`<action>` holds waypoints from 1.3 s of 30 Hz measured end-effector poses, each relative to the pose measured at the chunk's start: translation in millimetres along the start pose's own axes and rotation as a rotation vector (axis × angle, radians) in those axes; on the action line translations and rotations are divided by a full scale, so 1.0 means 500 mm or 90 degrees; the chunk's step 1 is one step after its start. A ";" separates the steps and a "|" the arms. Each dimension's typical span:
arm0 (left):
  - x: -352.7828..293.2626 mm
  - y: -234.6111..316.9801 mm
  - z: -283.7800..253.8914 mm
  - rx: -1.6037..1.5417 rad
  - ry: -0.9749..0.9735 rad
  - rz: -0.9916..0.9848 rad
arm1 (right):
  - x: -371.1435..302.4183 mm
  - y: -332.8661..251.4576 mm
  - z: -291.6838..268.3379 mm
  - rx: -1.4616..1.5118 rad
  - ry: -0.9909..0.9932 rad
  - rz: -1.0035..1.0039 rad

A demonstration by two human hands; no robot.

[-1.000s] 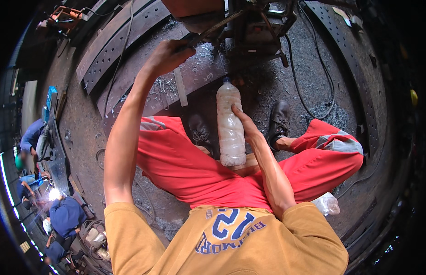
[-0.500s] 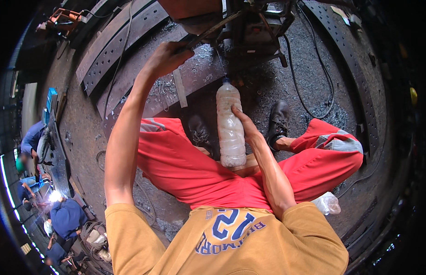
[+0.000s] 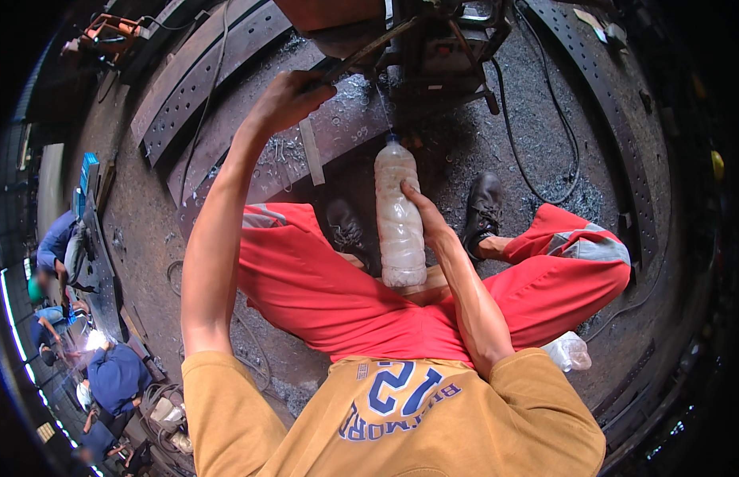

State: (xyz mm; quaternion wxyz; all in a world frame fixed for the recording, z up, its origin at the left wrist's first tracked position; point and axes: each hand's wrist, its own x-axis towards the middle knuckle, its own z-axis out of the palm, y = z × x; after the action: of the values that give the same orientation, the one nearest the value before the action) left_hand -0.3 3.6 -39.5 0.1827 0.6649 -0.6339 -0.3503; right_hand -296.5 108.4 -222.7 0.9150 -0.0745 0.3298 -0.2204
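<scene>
Glowing far off to the lower left of the left grip, a welding flash point(image 3: 94, 340) lights up a co-worker in blue point(image 3: 119, 374). Across to the left grip point(image 3: 294, 99) now, and it's wrapped round a dark lever point(image 3: 369, 54) slanting up rightward to the machine. Just below that grip, a narrow metal strip point(image 3: 312, 151) lies on a steel plate point(image 3: 266, 183) strewn with shavings.

Next, the bottle point(image 3: 399, 230)! It sits against the right grip point(image 3: 423, 211), which clasps its side, thumb across the front, blue cap point(image 3: 392, 138) aimed at the machine. A thin pale line, jet or tube, I can't tell, runs from cap to machine. Up beyond the right grip looms that dark machine point(image 3: 449, 60); the work looks well under way, with both grips set and shavings made. What's left? Pale contents show in the bottle, but the remaining work can't be judged from here. Farther right of the right grip, a black cable point(image 3: 574, 151) loops over the floor, and lower down lies a crumpled clear plastic item point(image 3: 568, 351).
</scene>
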 end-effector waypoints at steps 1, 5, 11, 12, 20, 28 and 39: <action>0.000 0.001 0.000 0.000 -0.001 -0.001 | -0.001 0.000 0.001 0.002 -0.001 0.001; 0.000 0.001 -0.001 -0.004 -0.004 -0.016 | -0.003 0.000 0.004 0.004 0.004 0.014; 0.001 0.000 0.001 -0.002 -0.002 -0.010 | -0.004 -0.002 0.004 0.006 -0.012 0.017; 0.001 -0.001 0.001 -0.005 -0.002 -0.009 | -0.002 0.000 0.003 0.002 -0.011 0.014; -0.003 -0.002 0.009 -0.042 0.019 0.023 | 0.002 0.001 -0.001 -0.004 -0.018 -0.005; -0.002 -0.006 0.002 -0.016 0.000 -0.015 | 0.003 0.004 -0.008 -0.008 -0.020 0.007; -0.002 -0.004 0.011 -0.050 0.021 0.018 | 0.004 0.003 -0.006 -0.013 -0.010 -0.011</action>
State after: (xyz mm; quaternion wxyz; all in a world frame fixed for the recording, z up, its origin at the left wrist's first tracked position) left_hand -2.8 6.2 -44.4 0.2244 0.6536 -0.6260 -0.3614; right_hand -296.4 108.6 -226.7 0.9147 -0.0887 0.3242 -0.2244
